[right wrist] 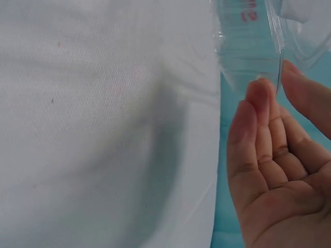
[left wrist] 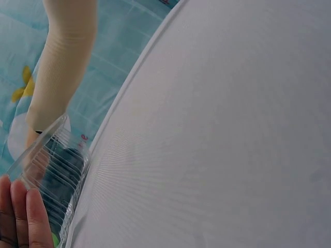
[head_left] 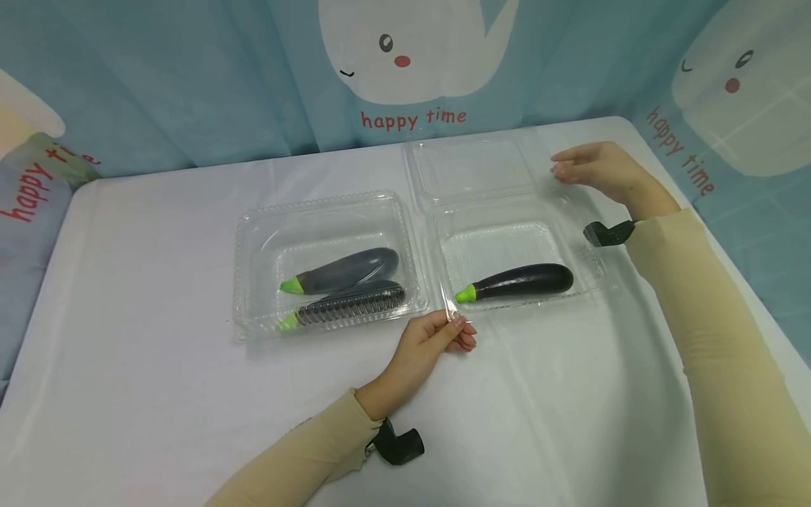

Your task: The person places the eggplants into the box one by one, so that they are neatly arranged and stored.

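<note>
Left hand [head_left: 437, 336], lower centre of the head view: thumb and curled fingers pinching the near-left corner of the open clear clamshell box [head_left: 586, 278]. Left wrist view shows fingertips [left wrist: 31, 212] at bottom left, against the ribbed edge of that box [left wrist: 49, 160].

Right hand [head_left: 595, 169], upper right of the head view: fingers bent at the right edge of the box's raised lid [head_left: 472, 165]. Right wrist view: palm up at lower right, fingertip [right wrist: 258, 95] touching the clear lid edge [right wrist: 248, 57], thumb just beside it. Firm grasp or mere touch: cannot tell.

Open box sits right of centre on the white table [head_left: 158, 366], tray toward the viewer, lid tilted back toward the top of the frame. One dark eggplant [head_left: 519, 282] with green stem lying in the tray, stem pointing left.

Closed clear box [head_left: 326, 264] just left of it, near centre, edges close or touching. Two eggplants [head_left: 345, 285] inside, side by side, green stems to the left.

Blue "happy time" curtain [head_left: 190, 84] across the top. Beige sleeves and black wrist mounts on both arms.
</note>
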A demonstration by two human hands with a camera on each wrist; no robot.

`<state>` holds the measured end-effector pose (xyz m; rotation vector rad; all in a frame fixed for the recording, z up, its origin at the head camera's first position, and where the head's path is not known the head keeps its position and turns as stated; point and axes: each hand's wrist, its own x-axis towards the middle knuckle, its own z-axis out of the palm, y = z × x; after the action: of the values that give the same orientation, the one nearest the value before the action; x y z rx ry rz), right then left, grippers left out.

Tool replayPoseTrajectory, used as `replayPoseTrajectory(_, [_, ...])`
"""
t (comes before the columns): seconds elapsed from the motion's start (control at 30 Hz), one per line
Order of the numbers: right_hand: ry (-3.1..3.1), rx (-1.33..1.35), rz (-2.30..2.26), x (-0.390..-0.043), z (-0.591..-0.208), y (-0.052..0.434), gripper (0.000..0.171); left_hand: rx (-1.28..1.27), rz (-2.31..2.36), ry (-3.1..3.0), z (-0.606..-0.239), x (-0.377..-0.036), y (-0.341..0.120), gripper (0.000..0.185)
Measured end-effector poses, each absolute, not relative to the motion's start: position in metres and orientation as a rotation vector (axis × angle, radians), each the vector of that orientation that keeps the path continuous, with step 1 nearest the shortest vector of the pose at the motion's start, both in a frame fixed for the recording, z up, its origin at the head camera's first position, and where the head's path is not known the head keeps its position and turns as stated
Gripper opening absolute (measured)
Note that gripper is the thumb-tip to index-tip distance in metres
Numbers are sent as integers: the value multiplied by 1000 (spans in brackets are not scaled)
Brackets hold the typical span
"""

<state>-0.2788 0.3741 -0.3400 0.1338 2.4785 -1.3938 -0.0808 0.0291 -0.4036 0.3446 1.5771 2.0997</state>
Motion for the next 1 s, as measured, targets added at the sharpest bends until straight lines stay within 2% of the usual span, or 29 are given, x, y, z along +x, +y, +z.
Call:
replayPoseTrajectory(0.17, [2414, 63, -1680, -275, -341, 377, 26, 347, 2103, 1576, -404, -81, 30, 25])
replayPoseTrajectory(0.47, [2522, 99, -1682, -271, -332, 375, 8, 347, 2102, 1579, -404, -81, 30, 26])
replayPoseTrajectory(0.67, [2511, 54, -1775, -270, -325, 376, 4, 343, 2104, 1580, -404, -81, 29, 27])
replayPoseTrajectory(0.8, [2521, -16, -1853, -270, -325, 377, 25, 337, 2104, 1573, -404, -81, 29, 26])
replayPoseTrajectory(0.87, [2564, -16, -1830, -269, -325, 378, 30, 337, 2105, 1573, -404, -81, 29, 26])
replayPoseTrajectory(1.0, [2558, -34, -1878, -269, -326, 377, 20, 340, 2104, 1574, -404, -81, 29, 25])
